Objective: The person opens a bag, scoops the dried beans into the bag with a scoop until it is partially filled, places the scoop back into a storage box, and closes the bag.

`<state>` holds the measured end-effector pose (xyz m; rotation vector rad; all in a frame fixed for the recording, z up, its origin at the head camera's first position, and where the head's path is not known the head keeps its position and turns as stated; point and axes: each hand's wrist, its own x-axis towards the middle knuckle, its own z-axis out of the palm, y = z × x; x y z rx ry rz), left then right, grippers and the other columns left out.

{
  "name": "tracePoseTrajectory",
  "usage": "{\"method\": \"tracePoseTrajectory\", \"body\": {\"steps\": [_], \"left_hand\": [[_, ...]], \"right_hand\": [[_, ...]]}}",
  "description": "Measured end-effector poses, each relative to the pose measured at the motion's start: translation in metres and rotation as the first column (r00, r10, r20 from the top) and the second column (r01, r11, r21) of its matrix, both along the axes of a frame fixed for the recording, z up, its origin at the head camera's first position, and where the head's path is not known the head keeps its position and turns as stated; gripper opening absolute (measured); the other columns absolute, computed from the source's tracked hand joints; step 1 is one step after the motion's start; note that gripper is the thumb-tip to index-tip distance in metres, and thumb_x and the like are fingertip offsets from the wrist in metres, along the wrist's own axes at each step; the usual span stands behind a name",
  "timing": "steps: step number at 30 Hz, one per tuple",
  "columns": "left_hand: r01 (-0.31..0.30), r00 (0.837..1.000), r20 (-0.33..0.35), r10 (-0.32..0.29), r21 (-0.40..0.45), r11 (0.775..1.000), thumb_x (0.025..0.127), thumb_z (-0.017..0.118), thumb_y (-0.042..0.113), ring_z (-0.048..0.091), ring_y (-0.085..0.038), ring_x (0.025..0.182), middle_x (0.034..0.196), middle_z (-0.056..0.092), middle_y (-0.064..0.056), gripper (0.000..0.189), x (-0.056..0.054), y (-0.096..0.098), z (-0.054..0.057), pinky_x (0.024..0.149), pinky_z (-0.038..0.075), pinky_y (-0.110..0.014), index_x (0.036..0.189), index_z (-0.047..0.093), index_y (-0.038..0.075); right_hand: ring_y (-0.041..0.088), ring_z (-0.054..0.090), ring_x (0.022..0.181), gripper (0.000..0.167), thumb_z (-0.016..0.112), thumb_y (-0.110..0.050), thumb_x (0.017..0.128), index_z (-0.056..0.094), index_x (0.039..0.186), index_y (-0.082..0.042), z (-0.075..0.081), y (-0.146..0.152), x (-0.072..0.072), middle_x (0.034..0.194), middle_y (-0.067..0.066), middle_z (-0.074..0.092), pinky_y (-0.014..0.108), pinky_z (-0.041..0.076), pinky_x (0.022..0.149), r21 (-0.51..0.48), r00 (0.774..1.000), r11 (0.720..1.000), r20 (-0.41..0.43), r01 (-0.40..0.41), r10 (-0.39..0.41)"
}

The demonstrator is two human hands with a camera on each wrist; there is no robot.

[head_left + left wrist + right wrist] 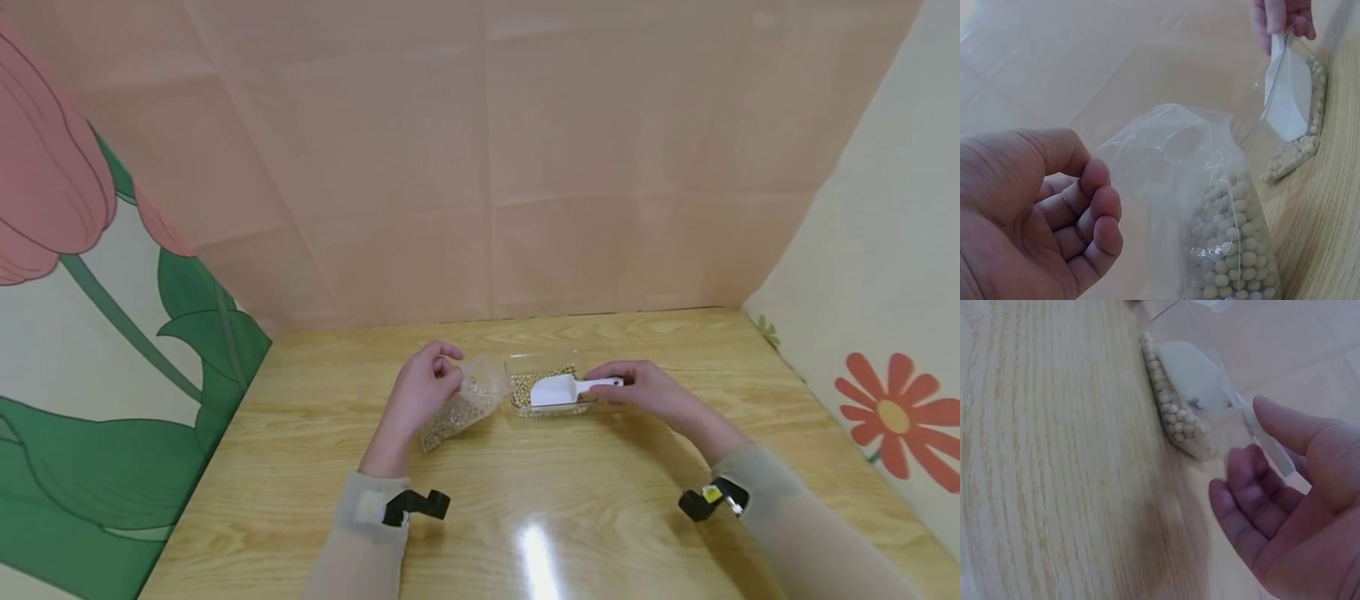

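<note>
My left hand (423, 385) is at the top corner of a clear plastic bag (1235, 237), its thumb and fingertips curled together there. The bag leans on the table, its lower part full of pale round beans that look like soybeans. Right of it stands a clear rectangular container (512, 392) with more of these beans (522, 390). A white scoop (553, 391) lies over the beans, its blade inside the container and its handle over the right side. My right hand (641, 386) holds that handle between thumb and fingers.
The wood-grain table (495, 517) stretches toward me and out to both sides. A pinkish sheet (480, 167) covers the wall behind it. Flower-patterned walls (127, 467) stand at left and right.
</note>
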<state>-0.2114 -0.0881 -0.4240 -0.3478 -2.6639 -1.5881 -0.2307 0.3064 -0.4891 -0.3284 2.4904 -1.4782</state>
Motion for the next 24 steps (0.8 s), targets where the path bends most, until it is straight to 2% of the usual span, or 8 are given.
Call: {"method": "tracePoseTrajectory", "body": {"steps": [5,9,12,15,19,24], "left_hand": [[-0.011,1.0,0.009,0.011,-0.001,1.0,0.098,0.061,0.001,0.056,-0.02,0.066,0.081,0.067,-0.005,0.031,-0.001,0.001,-0.001,0.067,0.052,-0.037,0.126,0.069,0.011],[-0.02,1.0,0.009,0.02,0.0,1.0,0.097,0.062,0.001,0.056,-0.021,0.066,0.081,0.067,-0.005,0.031,-0.001,0.001,0.0,0.064,0.049,-0.037,0.126,0.069,0.011],[-0.021,1.0,0.009,0.021,0.0,1.0,0.097,0.062,0.001,0.056,-0.021,0.067,0.082,0.068,-0.005,0.031,-0.001,0.0,0.0,0.064,0.049,-0.036,0.126,0.069,0.011],[-0.03,0.999,0.016,0.03,-0.006,1.0,0.097,0.062,0.001,0.057,-0.021,0.067,0.083,0.068,-0.005,0.032,0.0,-0.001,0.001,0.063,0.049,-0.036,0.126,0.069,0.012],[-0.037,0.999,0.017,0.038,-0.01,0.999,0.097,0.062,0.001,0.058,-0.022,0.067,0.083,0.068,-0.006,0.032,0.0,0.0,0.005,0.065,0.051,-0.037,0.127,0.069,0.011],[-0.032,0.999,0.01,0.032,-0.011,0.999,0.097,0.062,0.0,0.06,-0.022,0.07,0.082,0.068,-0.006,0.033,0.0,0.001,0.007,0.07,0.056,-0.036,0.127,0.069,0.009]], "right_hand": [[0.028,0.065,0.117,0.046,0.078,-0.037,0.104,0.075,0.142,-0.01,0.006,0.005,0.008,0.137,0.013,0.072,0.037,0.056,0.092,0.067,0.995,0.997,-0.093,0.044,-0.038],[0.036,0.063,0.131,0.049,0.076,-0.037,0.106,0.072,0.144,-0.007,0.016,0.003,0.014,0.142,0.016,0.069,0.035,0.054,0.1,0.052,0.984,0.994,-0.155,0.098,-0.089],[0.039,0.062,0.134,0.051,0.075,-0.04,0.106,0.071,0.145,-0.007,0.025,-0.001,0.018,0.147,0.016,0.067,0.029,0.055,0.098,0.013,0.975,0.989,-0.175,0.144,-0.14],[0.037,0.065,0.131,0.051,0.077,-0.043,0.105,0.073,0.143,-0.01,0.034,-0.012,0.023,0.142,0.014,0.07,0.025,0.056,0.094,-0.027,0.966,0.985,-0.192,0.17,-0.172],[0.032,0.071,0.122,0.045,0.079,-0.041,0.103,0.077,0.137,-0.013,0.043,-0.032,0.029,0.128,0.011,0.075,0.023,0.058,0.091,-0.077,0.963,0.984,-0.209,0.158,-0.171],[0.027,0.072,0.111,0.038,0.08,-0.038,0.103,0.079,0.133,-0.015,0.046,-0.059,0.034,0.115,0.006,0.076,0.032,0.06,0.089,-0.099,0.962,0.984,-0.215,0.15,-0.169]]}}
